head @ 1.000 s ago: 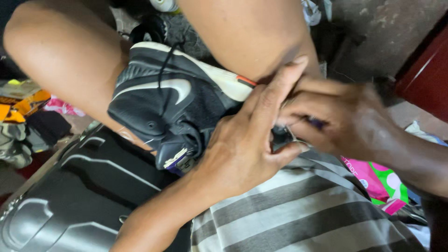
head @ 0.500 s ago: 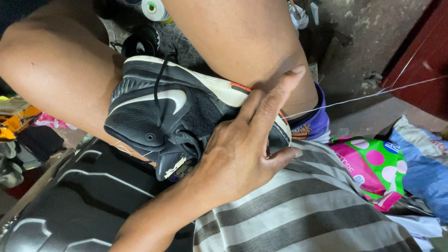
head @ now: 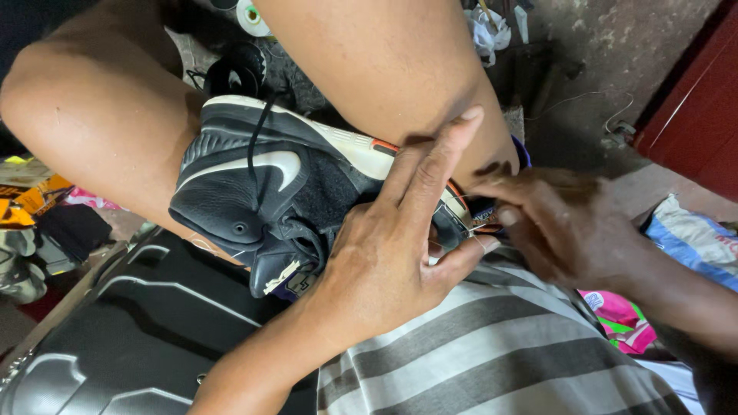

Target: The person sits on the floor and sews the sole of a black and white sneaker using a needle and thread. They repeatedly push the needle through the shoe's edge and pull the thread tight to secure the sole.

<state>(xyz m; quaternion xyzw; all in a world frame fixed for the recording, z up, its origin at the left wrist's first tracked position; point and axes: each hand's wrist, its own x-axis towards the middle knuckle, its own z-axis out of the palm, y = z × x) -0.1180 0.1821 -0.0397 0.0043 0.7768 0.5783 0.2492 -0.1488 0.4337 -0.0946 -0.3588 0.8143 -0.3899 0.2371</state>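
A: While wedged between the two bare knees, black sneaker (head: pixel 261 192) lying on its side, white sole edge up, toe end toward the hands. Clamped there to keep it steady, judging by the squeeze.

B: Left hand (head: pixel 384 261)?

A: Flat over the toe end, fingers spread up along the sole, thumb hooked under. Left grip pressing on the sneaker, bracing more than wrapping.

B: Right hand (head: pixel 569 230)?

A: Fingertips pinched at the sole seam by the toe, just beside the left thumb. Thin pale thread (head: pixel 480 240) visible at that spot. Right grip clenched small; on thread or needle, cannot tell, too tiny.

B: Laces?

A: Black lace (head: pixel 257 146) hanging loose across the upper.

B: Under it all?

A: Grey striped shirt (head: pixel 492 353) below the hands, black moulded hard case (head: pixel 131 330) lower left, touching the knee side.

B: Containers, contents?

A: Hard case shut, contents hidden. No open bin seen. Spool of pale thread (head: pixel 250 15) on the floor at top, well apart. Scattered cloth pieces: pink-green (head: pixel 619 315) at right, yellow-black (head: pixel 23 196) at left.

B: Other views?

A: Head view only.
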